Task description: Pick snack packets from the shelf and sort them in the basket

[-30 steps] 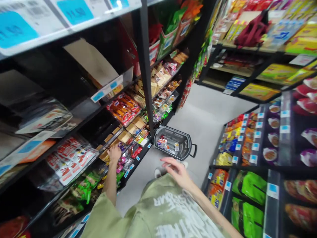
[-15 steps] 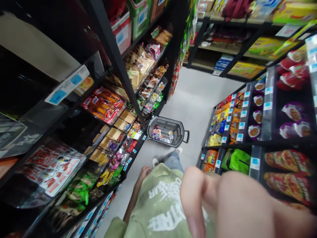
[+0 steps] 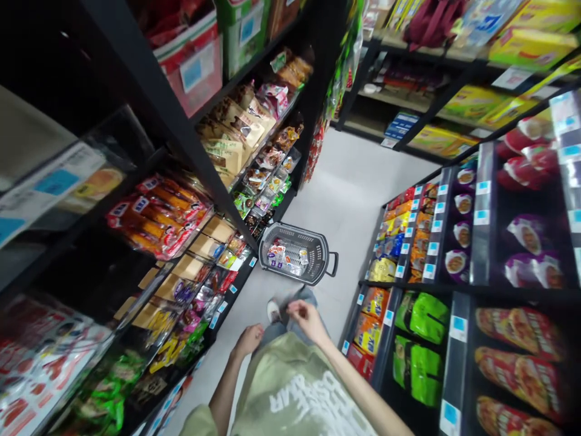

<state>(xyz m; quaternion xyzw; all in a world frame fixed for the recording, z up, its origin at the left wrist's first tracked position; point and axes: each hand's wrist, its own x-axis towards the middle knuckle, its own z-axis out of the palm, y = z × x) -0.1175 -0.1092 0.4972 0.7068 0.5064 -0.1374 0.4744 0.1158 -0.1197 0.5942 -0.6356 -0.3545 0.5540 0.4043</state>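
Low in front of my body hangs my left hand (image 3: 249,340), its fingers curled into a loose fist with no item showing. My right hand (image 3: 307,319) is in front of my waist, fingers loosely bent and partly apart, a little blurred, with nothing seen in it. Beyond both hands, on the floor, stands a dark grey shopping basket (image 3: 313,233) with its handle (image 3: 333,264) out to the right. Several small packaged snacks (image 3: 281,254) lie in the basket. Neither hand touches it.
On the left, a black shelf rack (image 3: 213,175) holds bagged snacks (image 3: 158,215) and small sweets. The right rack carries green packets (image 3: 424,318), noodle packs (image 3: 517,369) and purple-lidded cups (image 3: 456,262). Grey floor (image 3: 345,175) leads to a back shelf with yellow boxes (image 3: 445,139).
My right hand has dropped from close to the camera down to my waist. My left hand shows more fully. The view has shifted, and the basket appears slightly lower and farther left.
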